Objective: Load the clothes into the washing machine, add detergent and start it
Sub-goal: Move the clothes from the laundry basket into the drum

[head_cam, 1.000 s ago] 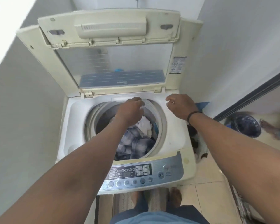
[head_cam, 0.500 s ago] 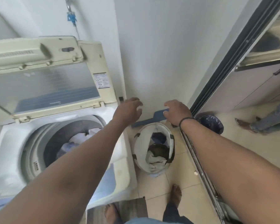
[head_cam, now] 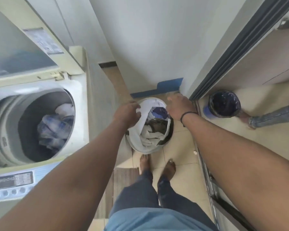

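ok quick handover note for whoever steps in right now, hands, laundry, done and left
Left hand: over the laundry basket rim, empty.
Right hand: over the far side of the basket, empty.
Washing machine: lid up, some clothes in the drum.
Basket on the floor beside the machine, clothes inside.
Done: part of the load.
Left: remaining clothes, detergent, start.

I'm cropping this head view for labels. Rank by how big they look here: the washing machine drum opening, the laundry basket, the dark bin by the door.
1. Washing machine drum opening, largest.
2. Laundry basket, clearly smaller.
3. Dark bin, smallest, though it stands farther from the camera, so its true size is unsure.
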